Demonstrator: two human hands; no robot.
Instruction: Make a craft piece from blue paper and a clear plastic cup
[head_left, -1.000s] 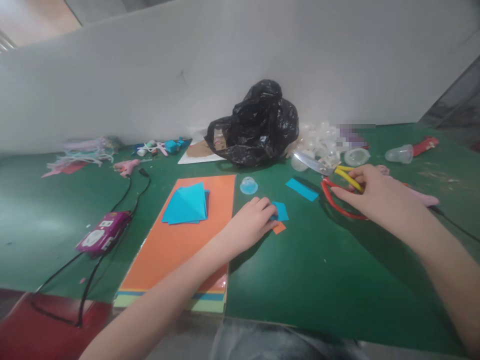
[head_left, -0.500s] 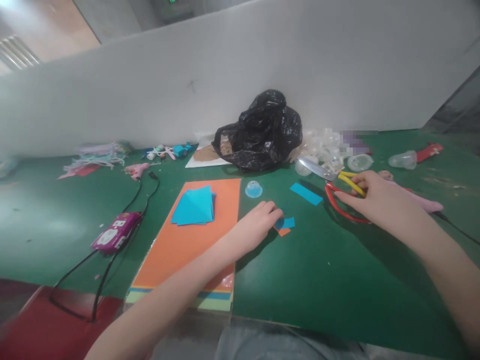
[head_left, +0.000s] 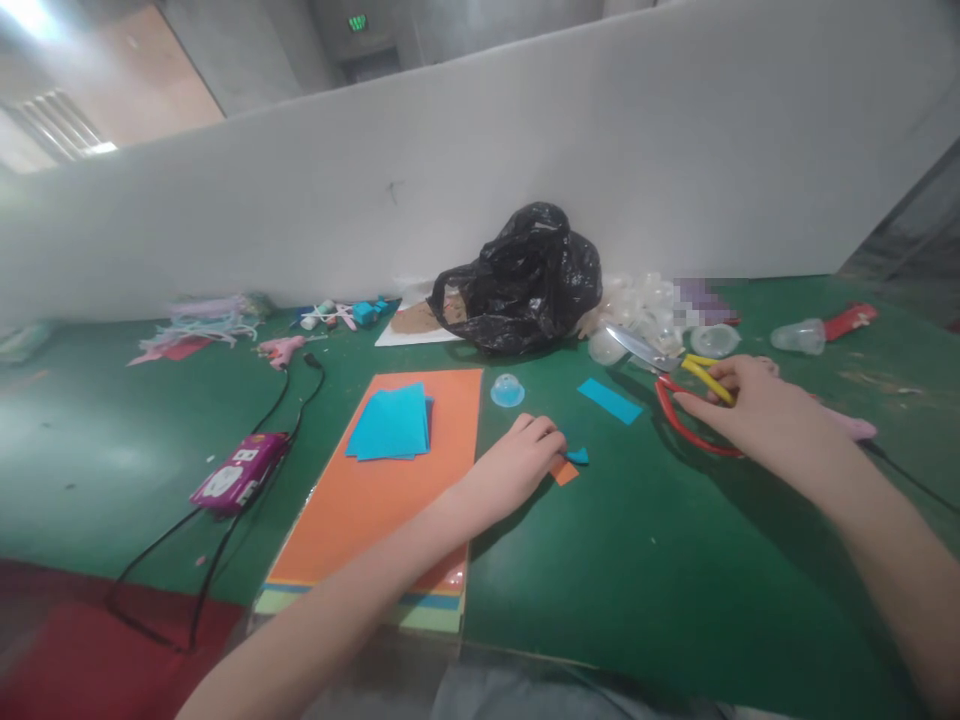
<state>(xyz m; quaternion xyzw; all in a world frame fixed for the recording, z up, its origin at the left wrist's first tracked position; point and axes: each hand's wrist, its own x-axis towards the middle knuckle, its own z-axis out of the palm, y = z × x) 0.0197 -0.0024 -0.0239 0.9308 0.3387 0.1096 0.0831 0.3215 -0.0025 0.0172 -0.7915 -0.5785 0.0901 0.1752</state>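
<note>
My left hand (head_left: 525,455) is low over the green table, fingers bent and pinched together at a small piece of blue paper (head_left: 577,456). Beside those fingertips lies a small orange paper piece (head_left: 565,472), partly covered by the hand. My right hand (head_left: 761,400) grips a pair of scissors (head_left: 697,432) by the yellow and red handles, blades apart and pointing away to the left. Between the hands, a blue paper strip (head_left: 610,400) rests flat. A small clear cup with blue in it (head_left: 508,391) stands beyond my left hand.
Blue sheets (head_left: 390,422) lie on an orange paper stack (head_left: 360,520) at left. A purple box (head_left: 240,473) with black cords sits farther left, near a pink glue gun (head_left: 282,350). A black plastic bag (head_left: 532,285) and clear plastic cups (head_left: 714,341) line the back.
The small blue piece at my left fingertips now looks narrower and tilted, where it lay flat before. My right hand keeps hold of the scissors. The view has tipped slightly upward.
</note>
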